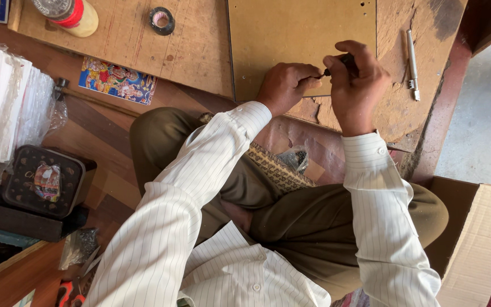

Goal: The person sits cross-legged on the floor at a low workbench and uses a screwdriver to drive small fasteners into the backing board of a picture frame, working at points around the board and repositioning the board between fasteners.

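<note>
Hardboard sheet (302,34), upper centre, looks stiff and light; left hand (284,85) pinches something small at its lower edge, right hand (356,79) is clamped on dark-handled tool (345,59).

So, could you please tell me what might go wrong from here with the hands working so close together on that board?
The right hand drives a dark-handled tool whose tip sits right at the left hand fingertips; a slip could jab them. The work is at the brown board edge, so it might shift or chip. The metal knife lying beside the right hand could get knocked.
</note>
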`<state>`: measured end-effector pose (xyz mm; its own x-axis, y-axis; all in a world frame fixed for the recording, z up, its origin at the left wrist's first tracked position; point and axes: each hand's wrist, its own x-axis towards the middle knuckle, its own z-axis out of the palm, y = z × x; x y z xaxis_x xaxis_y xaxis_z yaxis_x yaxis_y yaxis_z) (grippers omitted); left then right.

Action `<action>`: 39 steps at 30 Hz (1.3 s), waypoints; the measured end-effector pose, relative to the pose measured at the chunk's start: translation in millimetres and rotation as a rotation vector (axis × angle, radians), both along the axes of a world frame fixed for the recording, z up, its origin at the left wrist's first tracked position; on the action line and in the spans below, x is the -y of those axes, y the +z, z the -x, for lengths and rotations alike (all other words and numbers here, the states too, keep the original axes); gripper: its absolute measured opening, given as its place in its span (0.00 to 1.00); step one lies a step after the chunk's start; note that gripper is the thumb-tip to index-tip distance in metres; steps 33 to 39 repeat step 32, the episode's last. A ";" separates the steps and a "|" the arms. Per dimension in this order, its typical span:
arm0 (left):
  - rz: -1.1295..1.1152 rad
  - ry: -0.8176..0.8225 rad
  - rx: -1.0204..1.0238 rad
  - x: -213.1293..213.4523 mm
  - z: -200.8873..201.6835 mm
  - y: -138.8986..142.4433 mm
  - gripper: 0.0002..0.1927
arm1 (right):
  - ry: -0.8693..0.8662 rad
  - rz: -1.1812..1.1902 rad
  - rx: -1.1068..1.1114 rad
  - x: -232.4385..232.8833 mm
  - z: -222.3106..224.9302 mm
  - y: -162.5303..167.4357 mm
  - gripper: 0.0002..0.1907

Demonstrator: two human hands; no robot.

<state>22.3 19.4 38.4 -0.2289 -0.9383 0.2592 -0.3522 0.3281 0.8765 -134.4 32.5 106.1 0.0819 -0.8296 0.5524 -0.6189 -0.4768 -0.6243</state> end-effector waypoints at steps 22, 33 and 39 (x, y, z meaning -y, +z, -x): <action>0.052 0.034 -0.004 1.9 5.0 -7.1 0.07 | 0.095 -0.143 0.254 -5.1 -3.6 16.2 0.12; -0.047 0.013 0.222 -3.6 -3.5 20.5 0.06 | 0.041 -0.128 0.261 15.3 9.8 -23.1 0.13; -0.047 0.013 0.222 -3.6 -3.5 20.5 0.06 | 0.041 -0.128 0.261 15.3 9.8 -23.1 0.13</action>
